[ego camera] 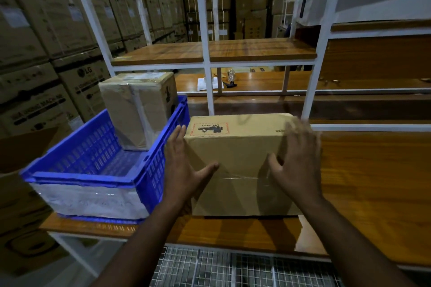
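A brown cardboard box [235,147] with a red-framed UN 3481 label stands on the wooden shelf [363,182]. My left hand [184,168] lies flat against its left side, fingers straight, thumb across the front face. My right hand [298,163] hovers at its right top corner with fingers spread and blurred; contact with the box is unclear. To the left sits a blue plastic crate [93,170], and a second taped cardboard box [137,107] stands upright inside it at the far end.
White metal uprights [205,42] frame the rack, with wooden shelves above and behind. A sheet of paper and a small dark tool [229,84] lie on the far shelf. Stacked appliance cartons [46,53] fill the left. A wire mesh shelf [233,268] lies below.
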Motion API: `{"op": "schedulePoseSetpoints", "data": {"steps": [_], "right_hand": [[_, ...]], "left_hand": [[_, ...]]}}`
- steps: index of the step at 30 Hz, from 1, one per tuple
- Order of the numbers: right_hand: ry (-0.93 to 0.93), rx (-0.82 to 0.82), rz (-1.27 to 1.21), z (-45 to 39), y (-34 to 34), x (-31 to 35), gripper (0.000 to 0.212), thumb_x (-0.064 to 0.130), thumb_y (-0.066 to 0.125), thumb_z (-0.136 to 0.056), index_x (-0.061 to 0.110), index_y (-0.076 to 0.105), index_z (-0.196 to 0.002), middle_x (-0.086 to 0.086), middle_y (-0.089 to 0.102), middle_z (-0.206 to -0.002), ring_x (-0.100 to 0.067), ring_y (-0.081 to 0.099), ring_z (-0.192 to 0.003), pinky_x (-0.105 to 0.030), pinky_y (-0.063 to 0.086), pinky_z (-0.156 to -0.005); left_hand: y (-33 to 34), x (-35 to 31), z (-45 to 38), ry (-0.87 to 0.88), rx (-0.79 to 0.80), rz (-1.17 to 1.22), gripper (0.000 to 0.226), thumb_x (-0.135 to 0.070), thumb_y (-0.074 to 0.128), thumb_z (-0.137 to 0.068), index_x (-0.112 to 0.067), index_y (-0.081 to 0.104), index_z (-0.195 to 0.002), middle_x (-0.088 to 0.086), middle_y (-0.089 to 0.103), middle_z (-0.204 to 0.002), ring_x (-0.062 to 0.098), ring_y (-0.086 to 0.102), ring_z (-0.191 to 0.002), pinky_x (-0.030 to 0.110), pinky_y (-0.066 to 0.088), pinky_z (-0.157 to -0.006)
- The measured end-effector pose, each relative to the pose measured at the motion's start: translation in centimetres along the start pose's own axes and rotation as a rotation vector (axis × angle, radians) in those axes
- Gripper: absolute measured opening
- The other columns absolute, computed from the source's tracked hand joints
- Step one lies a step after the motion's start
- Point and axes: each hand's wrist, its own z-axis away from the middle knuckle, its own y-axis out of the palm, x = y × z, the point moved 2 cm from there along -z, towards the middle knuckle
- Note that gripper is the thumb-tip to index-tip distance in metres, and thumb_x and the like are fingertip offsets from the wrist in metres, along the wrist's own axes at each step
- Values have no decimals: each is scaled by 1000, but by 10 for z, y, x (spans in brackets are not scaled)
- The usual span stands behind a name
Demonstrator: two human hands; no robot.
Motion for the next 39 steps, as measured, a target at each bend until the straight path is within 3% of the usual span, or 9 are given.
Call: {"op": "schedulePoseSetpoints", "data": {"steps": [3,6,10,20,24,26,28,33,39], "right_hand": [[-159,66,88,-4,0,19,61,31,71,-81,16,54,-137,-6,53,-145,-20,37,-143,-63,3,-119],[-205,148,64,-3,5,34,55,30,72,-81,15,59,-133,-4,61,-137,-16,50,-133,-52,6,-123],[-284,241,66,-1,13,45,59,35,69,-86,17,54,-140,-3,55,-144,-15,46,-136,-32,12,-117],[-209,265,-9,-3,15,47,55,37,72,-82,14,61,-131,-5,62,-135,-19,54,-129,-33,24,-111],[-170,295,-72,-18,8,45,42,43,50,-91,17,68,-119,-2,68,-123,-17,59,-115,-28,39,-97],[-150,329,-87,-29,4,43,48,45,35,-93,16,69,-110,-5,70,-113,-18,61,-104,-30,43,-90],[-158,368,-24,-36,3,38,44,41,34,-101,16,66,-117,-4,66,-121,-17,59,-111,-32,40,-100],[-201,405,38,-36,5,29,42,36,39,-103,17,56,-137,-1,55,-143,-15,48,-132,-30,26,-115],[-135,443,111,-45,12,20,52,47,38,-102,16,48,-142,-3,46,-152,-18,42,-139,-35,29,-115]], "left_hand": [[-4,-9,-3,141,-20,-115,118,-64,80,-68,-26,16,-160,-3,13,-167,13,4,-155,51,13,-124],[-2,-25,-5,336,25,-269,97,-63,71,-78,-21,30,-156,-1,28,-164,14,6,-156,58,3,-124],[11,-41,-5,480,222,-436,66,-52,56,-94,-22,41,-150,0,42,-157,15,29,-150,36,6,-125],[9,-43,-9,478,248,-429,61,-51,63,-92,-18,54,-142,3,57,-145,18,51,-135,29,27,-110],[9,-44,-22,404,359,-462,77,-77,30,-92,-26,46,-148,-3,49,-152,13,44,-140,30,32,-111],[12,-43,-29,373,424,-477,88,-82,16,-90,-26,36,-154,-3,38,-160,12,34,-146,31,23,-115],[14,-42,-32,354,453,-484,91,-83,11,-88,-25,30,-157,-3,30,-163,12,27,-150,28,14,-116],[14,-40,-31,315,465,-488,92,-83,10,-87,-27,29,-157,-5,29,-164,11,25,-150,28,12,-115],[6,-41,-39,259,512,-514,100,-87,8,-82,-25,21,-160,-2,24,-166,15,24,-151,34,16,-120]]}}
